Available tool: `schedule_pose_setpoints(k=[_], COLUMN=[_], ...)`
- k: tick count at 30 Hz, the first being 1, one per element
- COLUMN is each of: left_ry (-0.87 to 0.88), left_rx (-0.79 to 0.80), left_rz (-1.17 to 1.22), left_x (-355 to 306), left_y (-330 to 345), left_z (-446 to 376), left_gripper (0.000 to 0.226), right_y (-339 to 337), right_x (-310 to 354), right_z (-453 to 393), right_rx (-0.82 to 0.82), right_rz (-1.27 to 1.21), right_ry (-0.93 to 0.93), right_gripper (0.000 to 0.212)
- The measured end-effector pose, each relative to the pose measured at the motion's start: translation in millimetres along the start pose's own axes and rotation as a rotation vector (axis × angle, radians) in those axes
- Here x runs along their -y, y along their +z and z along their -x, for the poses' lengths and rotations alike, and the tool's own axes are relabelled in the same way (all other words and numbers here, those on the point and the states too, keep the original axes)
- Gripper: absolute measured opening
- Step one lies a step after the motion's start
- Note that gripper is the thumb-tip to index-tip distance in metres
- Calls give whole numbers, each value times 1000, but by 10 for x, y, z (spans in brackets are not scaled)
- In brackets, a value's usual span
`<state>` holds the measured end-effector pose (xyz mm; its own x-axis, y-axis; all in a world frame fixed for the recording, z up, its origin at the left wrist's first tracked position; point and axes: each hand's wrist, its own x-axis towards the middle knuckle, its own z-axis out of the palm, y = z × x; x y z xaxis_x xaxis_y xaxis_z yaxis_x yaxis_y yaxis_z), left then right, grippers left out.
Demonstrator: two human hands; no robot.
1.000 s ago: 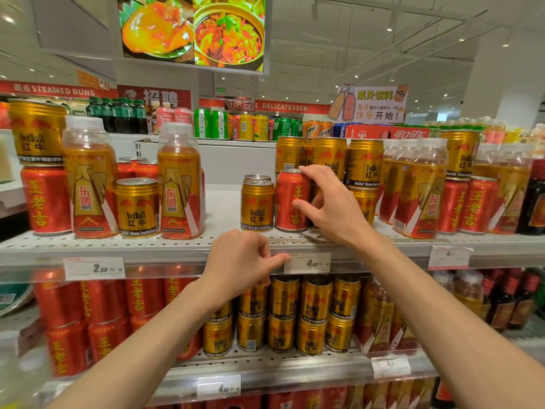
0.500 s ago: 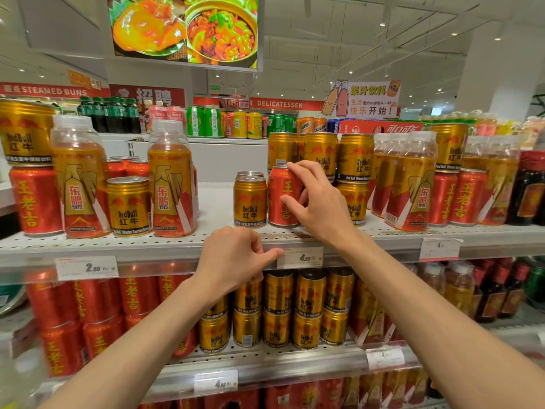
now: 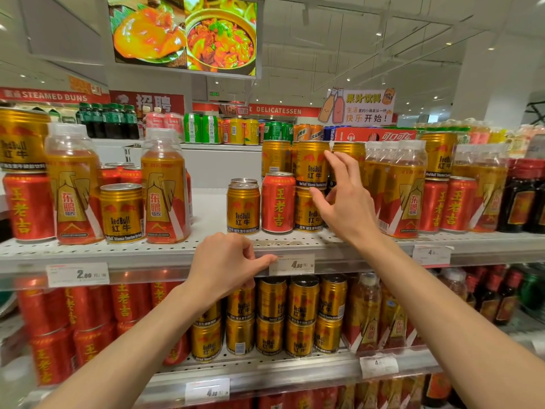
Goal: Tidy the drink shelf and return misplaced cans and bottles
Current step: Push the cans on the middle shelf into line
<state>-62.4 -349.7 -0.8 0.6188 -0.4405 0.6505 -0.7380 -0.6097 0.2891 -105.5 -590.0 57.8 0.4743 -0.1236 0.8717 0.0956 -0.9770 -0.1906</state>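
A red can (image 3: 278, 202) stands on the upper shelf (image 3: 147, 249) between a gold Red Bull can (image 3: 243, 208) and a two-high stack of gold cans (image 3: 311, 165). My right hand (image 3: 345, 202) hovers just right of the red can, fingers spread. Its index tip is by the top of the upper gold can and its thumb is near the lower one; it holds nothing. My left hand (image 3: 224, 267) rests curled against the shelf's front rail, thumb touching a price tag (image 3: 295, 264).
Two orange bottles (image 3: 72, 184) (image 3: 165, 184) flank a gold can (image 3: 121, 212) at the left, beside red cans (image 3: 28, 206). More orange bottles (image 3: 407, 187), red cans (image 3: 445, 203) and dark bottles (image 3: 522, 196) stand at the right. Gold cans (image 3: 300, 299) fill the lower shelf.
My right hand has let go of the red can and moved right and slightly up, opening in front of the stacked gold cans. The left hand has stayed on the shelf rail.
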Motion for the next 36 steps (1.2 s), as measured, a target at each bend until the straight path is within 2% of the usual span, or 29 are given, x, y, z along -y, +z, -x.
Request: schedule_pose_setpoints(k=[5,14,19,29,33,36], left_ry=[-6,-18,-7,-9,-9,-11], left_rx=[6,10,5,10,17,17], left_rz=[-14,-19,-16,-13,-3,-6], left_x=[11,4,12,-8,-20,-17], left_y=[0,4,11,-5,-14,-12], left_z=[-13,-8,-4,5,10,5], left_gripper=[59,58,58,56,56,57], right_y=[57,43,86,64,-38,-102], right_x=[54,19,-57,-171,-212,-248], right_z=[-153,-125,97,384,404,334], right_rx=[17,52,40,98,-48,-156], right_rz=[-1,-37,-13,-12,2,0], right_ry=[18,0,-42,12,37,133], right_gripper=[78,73,63,45,32,37])
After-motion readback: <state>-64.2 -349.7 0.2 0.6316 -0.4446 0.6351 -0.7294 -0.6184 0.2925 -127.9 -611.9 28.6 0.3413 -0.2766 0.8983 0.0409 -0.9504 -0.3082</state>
